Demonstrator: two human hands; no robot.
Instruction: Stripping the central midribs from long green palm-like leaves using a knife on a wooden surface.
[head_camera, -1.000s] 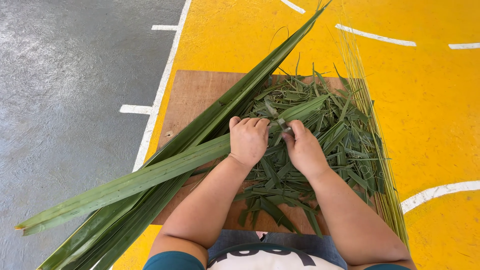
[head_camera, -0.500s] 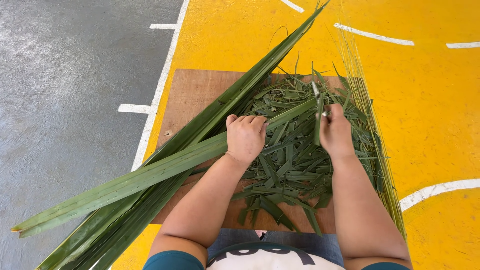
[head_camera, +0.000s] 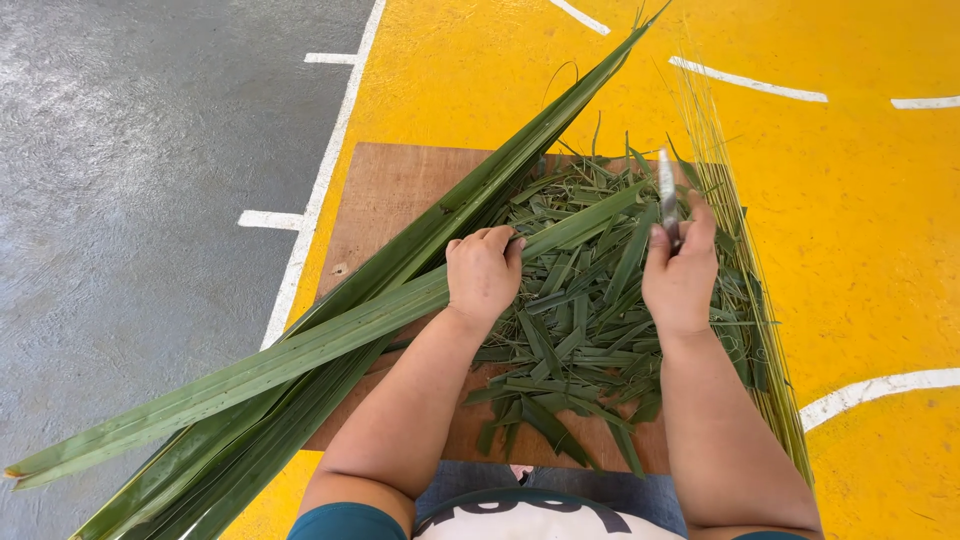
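My left hand (head_camera: 484, 274) is closed on a long green palm leaf (head_camera: 300, 345) that runs from the lower left across the brown wooden board (head_camera: 395, 190). My right hand (head_camera: 682, 272) grips a small knife (head_camera: 667, 195), blade pointing up and away, above the far end of that leaf. A heap of cut green leaf strips (head_camera: 580, 330) covers the board between and under both hands.
A bundle of long palm leaves (head_camera: 500, 170) lies diagonally from lower left to upper right. Thin pale leaf ribs (head_camera: 750, 290) are stacked along the board's right edge. The floor is yellow (head_camera: 860, 230) with white lines, grey (head_camera: 130, 200) at the left.
My right hand has moved right and away from the left hand, drawing the knife along the leaf toward its tip. The left hand has stayed put on the leaf.
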